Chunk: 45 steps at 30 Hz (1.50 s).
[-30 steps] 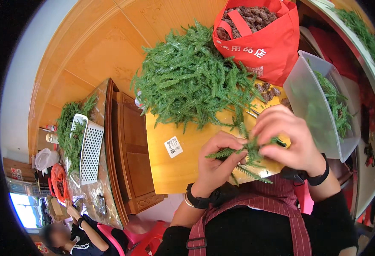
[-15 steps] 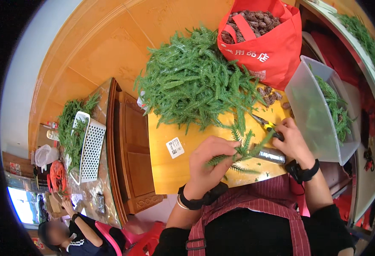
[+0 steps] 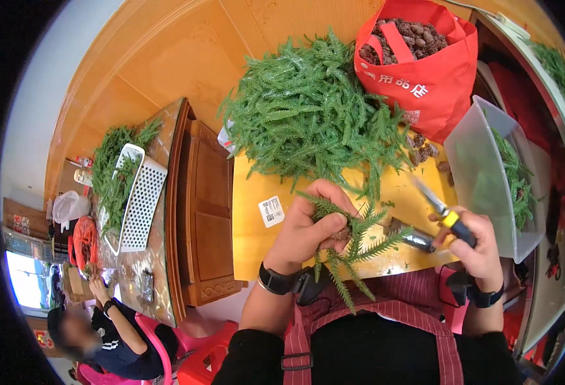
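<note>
Left hand (image 3: 313,232): closed round green needle-leaved sprig (image 3: 357,239), in front of large green foliage heap (image 3: 314,115). Right hand (image 3: 476,242): gripping yellow-and-black-handled metal pliers (image 3: 448,217), front-right of heap. Right of heap: red fabric bag (image 3: 424,96), brown pine cones (image 3: 417,40) inside; translucent plastic bin (image 3: 481,186).

over a yellow tabletop (image 3: 249,247) the left hand (image 3: 308,234) grips a green sprig (image 3: 357,247) and the right hand (image 3: 478,247) a yellow-and-black-handled tool (image 3: 451,220), with a heap of green branches (image 3: 314,119) on the far side, a red bag (image 3: 424,90) of pine cones (image 3: 427,42) far right, a translucent bin (image 3: 478,186) at right, and a white perforated basket (image 3: 144,208) well apart at left.
</note>
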Each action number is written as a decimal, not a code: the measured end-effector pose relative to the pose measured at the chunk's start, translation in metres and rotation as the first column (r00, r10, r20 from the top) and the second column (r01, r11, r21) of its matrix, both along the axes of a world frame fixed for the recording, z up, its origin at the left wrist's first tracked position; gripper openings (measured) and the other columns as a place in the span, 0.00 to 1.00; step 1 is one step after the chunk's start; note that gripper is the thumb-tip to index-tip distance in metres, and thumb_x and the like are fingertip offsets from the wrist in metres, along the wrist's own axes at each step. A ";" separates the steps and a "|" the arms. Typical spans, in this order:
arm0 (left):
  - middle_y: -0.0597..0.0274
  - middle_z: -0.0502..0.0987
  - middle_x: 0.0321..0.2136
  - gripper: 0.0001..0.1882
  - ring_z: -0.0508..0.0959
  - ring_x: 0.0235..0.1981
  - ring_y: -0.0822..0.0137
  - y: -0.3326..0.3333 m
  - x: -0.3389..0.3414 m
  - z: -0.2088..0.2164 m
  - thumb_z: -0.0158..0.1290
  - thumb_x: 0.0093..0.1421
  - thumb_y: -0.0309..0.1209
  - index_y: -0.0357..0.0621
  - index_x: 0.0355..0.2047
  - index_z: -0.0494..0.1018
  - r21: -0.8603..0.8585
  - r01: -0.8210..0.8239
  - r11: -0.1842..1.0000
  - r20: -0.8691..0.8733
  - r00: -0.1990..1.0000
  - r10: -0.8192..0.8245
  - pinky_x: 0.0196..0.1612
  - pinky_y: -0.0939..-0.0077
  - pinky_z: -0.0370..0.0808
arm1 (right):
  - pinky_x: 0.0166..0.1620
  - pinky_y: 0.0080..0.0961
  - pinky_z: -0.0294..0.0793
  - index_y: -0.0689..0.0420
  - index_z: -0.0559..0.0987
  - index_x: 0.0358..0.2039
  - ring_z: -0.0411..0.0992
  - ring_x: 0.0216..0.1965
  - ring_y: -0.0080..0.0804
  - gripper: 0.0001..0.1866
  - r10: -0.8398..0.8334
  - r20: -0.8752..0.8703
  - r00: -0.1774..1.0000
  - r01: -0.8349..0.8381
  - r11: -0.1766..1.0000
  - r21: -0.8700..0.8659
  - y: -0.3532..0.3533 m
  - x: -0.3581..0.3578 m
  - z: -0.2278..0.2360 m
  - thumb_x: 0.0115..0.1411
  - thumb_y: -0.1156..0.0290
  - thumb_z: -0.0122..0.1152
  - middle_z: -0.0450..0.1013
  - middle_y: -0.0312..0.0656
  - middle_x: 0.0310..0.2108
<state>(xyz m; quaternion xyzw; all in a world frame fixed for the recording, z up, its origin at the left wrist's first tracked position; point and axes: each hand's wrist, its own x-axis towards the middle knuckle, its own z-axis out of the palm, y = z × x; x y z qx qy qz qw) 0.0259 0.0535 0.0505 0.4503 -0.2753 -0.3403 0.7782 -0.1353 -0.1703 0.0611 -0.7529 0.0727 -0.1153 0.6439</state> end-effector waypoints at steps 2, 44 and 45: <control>0.55 0.69 0.26 0.13 0.65 0.10 0.76 0.001 0.001 0.003 0.53 0.54 0.33 0.43 0.32 0.61 -0.003 0.052 0.999 -0.084 0.995 -0.052 0.10 0.89 0.57 | 0.47 0.35 0.65 0.63 0.75 0.25 0.71 0.32 0.37 0.18 0.157 0.043 0.987 -0.125 0.902 -0.413 -0.004 0.009 0.005 0.47 0.58 0.57 0.72 0.42 0.19; 0.63 0.67 0.30 0.12 0.63 0.10 0.81 -0.005 0.003 -0.013 0.50 0.57 0.34 0.45 0.36 0.61 -0.147 0.372 0.917 -0.250 0.883 -0.398 0.09 0.93 0.52 | 0.40 0.36 0.70 0.61 0.73 0.20 0.71 0.31 0.48 0.21 0.349 0.155 0.924 -0.252 0.861 -0.441 0.005 0.022 -0.010 0.45 0.54 0.65 0.69 0.40 0.19; 0.63 0.67 0.30 0.12 0.63 0.10 0.81 -0.005 0.004 -0.015 0.50 0.57 0.34 0.45 0.36 0.61 -0.146 0.373 0.916 -0.250 0.882 -0.399 0.09 0.93 0.52 | 0.40 0.36 0.70 0.61 0.73 0.20 0.71 0.31 0.48 0.20 0.355 0.162 0.921 -0.254 0.861 -0.440 0.006 0.023 -0.010 0.44 0.55 0.66 0.68 0.41 0.19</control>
